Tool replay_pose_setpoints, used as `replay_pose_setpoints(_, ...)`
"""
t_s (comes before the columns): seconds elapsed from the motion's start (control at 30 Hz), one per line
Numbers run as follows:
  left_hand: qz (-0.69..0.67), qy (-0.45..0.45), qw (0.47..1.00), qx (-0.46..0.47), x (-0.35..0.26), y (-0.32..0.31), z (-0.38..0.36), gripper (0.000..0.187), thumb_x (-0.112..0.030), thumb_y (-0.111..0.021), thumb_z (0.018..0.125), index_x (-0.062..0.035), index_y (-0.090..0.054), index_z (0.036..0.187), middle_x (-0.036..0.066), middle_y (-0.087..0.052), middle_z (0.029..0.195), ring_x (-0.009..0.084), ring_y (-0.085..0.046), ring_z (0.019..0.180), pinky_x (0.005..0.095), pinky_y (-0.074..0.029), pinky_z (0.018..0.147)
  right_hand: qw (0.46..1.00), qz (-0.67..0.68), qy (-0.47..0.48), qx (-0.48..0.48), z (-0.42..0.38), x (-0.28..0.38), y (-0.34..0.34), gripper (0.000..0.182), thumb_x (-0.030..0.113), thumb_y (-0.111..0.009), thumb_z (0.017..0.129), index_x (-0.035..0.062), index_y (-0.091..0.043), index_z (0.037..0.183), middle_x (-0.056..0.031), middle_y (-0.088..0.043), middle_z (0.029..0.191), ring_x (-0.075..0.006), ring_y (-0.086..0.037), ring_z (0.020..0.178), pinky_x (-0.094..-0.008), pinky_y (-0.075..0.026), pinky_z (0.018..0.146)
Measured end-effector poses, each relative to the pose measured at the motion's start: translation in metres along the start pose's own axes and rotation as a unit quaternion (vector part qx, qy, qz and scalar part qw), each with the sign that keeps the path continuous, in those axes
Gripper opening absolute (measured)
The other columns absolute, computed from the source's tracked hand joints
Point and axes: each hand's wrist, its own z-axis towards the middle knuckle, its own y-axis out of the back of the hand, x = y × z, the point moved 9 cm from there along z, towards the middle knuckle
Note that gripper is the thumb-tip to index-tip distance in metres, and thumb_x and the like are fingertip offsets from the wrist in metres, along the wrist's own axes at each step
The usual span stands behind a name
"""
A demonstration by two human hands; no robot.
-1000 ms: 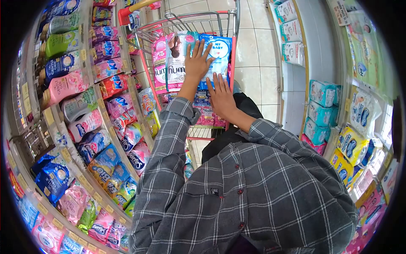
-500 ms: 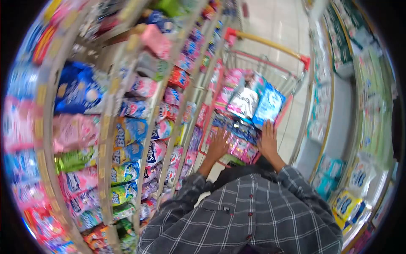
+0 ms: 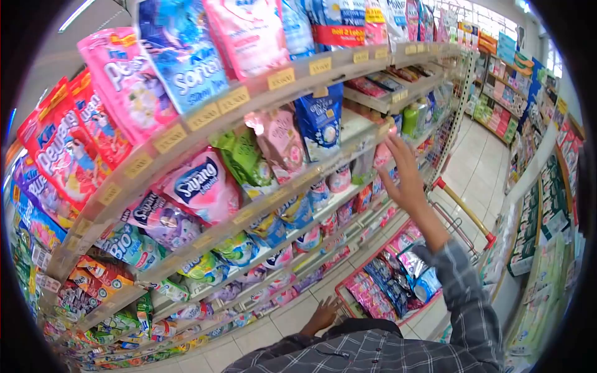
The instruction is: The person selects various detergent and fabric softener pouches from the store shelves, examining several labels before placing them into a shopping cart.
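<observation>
My right hand point(image 3: 405, 175) is raised to the shelf, its fingers extended and apart. Its fingertips overlap a pink package point(image 3: 384, 151) at the shelf's edge. To the left of that stand a dark blue pouch point(image 3: 319, 118), a rose-pink pouch point(image 3: 281, 142) and a green pouch point(image 3: 247, 163). Low down, my left hand point(image 3: 322, 314) hangs beside the shopping cart point(image 3: 346, 303) with its fingers spread, holding nothing. In the cart lie rows of pink packets point(image 3: 368, 292), dark blue packets point(image 3: 387, 278) and a light blue pack point(image 3: 426, 285).
Shelves of detergent and softener pouches fill the left, with a price rail point(image 3: 249, 93) along the upper one. The cart's yellow handle point(image 3: 463, 210) is at its far end. More shelving point(image 3: 535, 217) lines the right, and a tiled aisle point(image 3: 476, 158) runs between.
My view has tilted up toward the shelves. My right hand has left the packs in the cart and risen to the shelf; my left hand has moved off the packets to the cart's side.
</observation>
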Motion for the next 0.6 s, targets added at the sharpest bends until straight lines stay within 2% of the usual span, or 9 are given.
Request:
replay_pose_setpoints(0.07,-0.060,0.013,0.997,-0.046,0.007,-0.009,-0.003,0.057,-0.017,-0.047,0.089,-0.0247,-0.034,0.143,0.008,-0.026,0.151,0.0409,-0.027,0.135,0.0596,-0.025,0.106,0.986,0.141,0.062,-0.067,0.082,0.025,-0.002,0.049,0.024,-0.062,0.088,0.0015,-0.048,0.129,-0.0190,-0.050,0.130,-0.0339,-0.046,0.123,-0.0416,-0.033,0.104)
replay_pose_setpoints(0.13,-0.079,0.017,0.995,-0.057,0.012,-0.019,-0.003,0.055,-0.018,-0.046,0.089,-0.0242,-0.036,0.142,0.009,-0.029,0.150,0.0419,-0.030,0.133,0.0575,-0.028,0.106,0.974,0.212,-0.004,-0.082,0.152,0.037,-0.008,0.047,0.029,-0.061,0.089,-0.0012,-0.052,0.123,-0.0190,-0.058,0.119,-0.0303,-0.055,0.113,-0.0357,-0.041,0.096)
replay_pose_setpoints(0.2,-0.124,0.049,0.990,-0.051,0.019,-0.023,-0.008,0.053,-0.019,-0.047,0.089,-0.0232,-0.038,0.141,0.010,-0.034,0.148,0.0439,-0.033,0.131,0.0541,-0.029,0.106,0.936,0.321,0.001,-0.144,0.210,0.037,-0.018,0.044,0.030,-0.059,0.090,-0.0026,-0.055,0.120,-0.0171,-0.063,0.110,-0.0247,-0.061,0.103,-0.0333,-0.046,0.088)
replay_pose_setpoints(0.27,-0.158,0.083,0.982,-0.064,0.028,-0.024,-0.029,0.050,-0.020,-0.048,0.089,-0.0204,-0.042,0.138,0.012,-0.040,0.143,0.0431,-0.037,0.129,0.0505,-0.032,0.105,0.919,0.363,-0.037,-0.151,0.258,0.028,-0.029,0.049,0.034,-0.062,0.088,-0.0041,-0.057,0.117,-0.0153,-0.065,0.103,-0.0210,-0.063,0.093,-0.0318,-0.048,0.081)
replay_pose_setpoints(0.37,-0.190,0.123,0.966,-0.128,0.050,-0.023,-0.063,0.047,-0.022,-0.050,0.088,-0.0134,-0.047,0.134,0.016,-0.050,0.134,0.0380,-0.044,0.125,0.0448,-0.037,0.103,0.890,0.435,-0.116,-0.069,0.294,0.044,-0.054,0.060,0.040,-0.068,0.082,-0.0076,-0.056,0.116,-0.0148,-0.065,0.100,-0.0204,-0.063,0.087,-0.0313,-0.049,0.075)
replay_pose_setpoints(0.47,-0.228,0.274,0.931,-0.081,0.086,-0.054,-0.126,0.046,-0.027,-0.052,0.088,-0.0084,-0.049,0.131,0.019,-0.056,0.124,0.0350,-0.053,0.115,0.0421,-0.044,0.096,0.900,0.409,-0.138,-0.056,0.294,0.076,-0.059,0.070,0.042,-0.074,0.075,-0.0110,-0.055,0.116,-0.0161,-0.064,0.100,-0.0213,-0.062,0.085,-0.0312,-0.049,0.074)
replay_pose_setpoints(0.5,-0.239,0.324,0.913,-0.067,0.096,-0.065,-0.151,0.046,-0.028,-0.053,0.088,-0.0078,-0.050,0.129,0.020,-0.058,0.121,0.0361,-0.056,0.111,0.0414,-0.046,0.094,0.885,0.432,-0.159,-0.070,0.297,0.071,-0.063,0.066,0.039,-0.074,0.076,-0.0106,-0.055,0.115,-0.0138,-0.062,0.095,-0.0184,-0.060,0.080,-0.0293,-0.048,0.069)
replay_pose_setpoints(0.57,-0.227,0.326,0.911,-0.110,0.116,-0.097,-0.196,0.044,-0.031,-0.055,0.088,-0.0076,-0.054,0.125,0.020,-0.061,0.116,0.0366,-0.059,0.104,0.0417,-0.048,0.090,0.851,0.474,-0.206,-0.094,0.305,0.051,-0.084,0.057,0.032,-0.074,0.079,-0.0097,-0.054,0.112,-0.0090,-0.059,0.085,-0.0127,-0.056,0.071,-0.0255,-0.045,0.061)
replay_pose_setpoints(0.6,-0.223,0.326,0.909,-0.131,0.122,-0.104,-0.212,0.043,-0.032,-0.055,0.087,-0.0074,-0.056,0.123,0.020,-0.062,0.113,0.0369,-0.061,0.101,0.0419,-0.049,0.088,0.810,0.540,-0.181,-0.141,0.308,0.049,-0.086,0.054,0.025,-0.078,0.076,-0.0085,-0.053,0.110,-0.0069,-0.056,0.082,-0.0105,-0.051,0.064,-0.0261,-0.042,0.053)
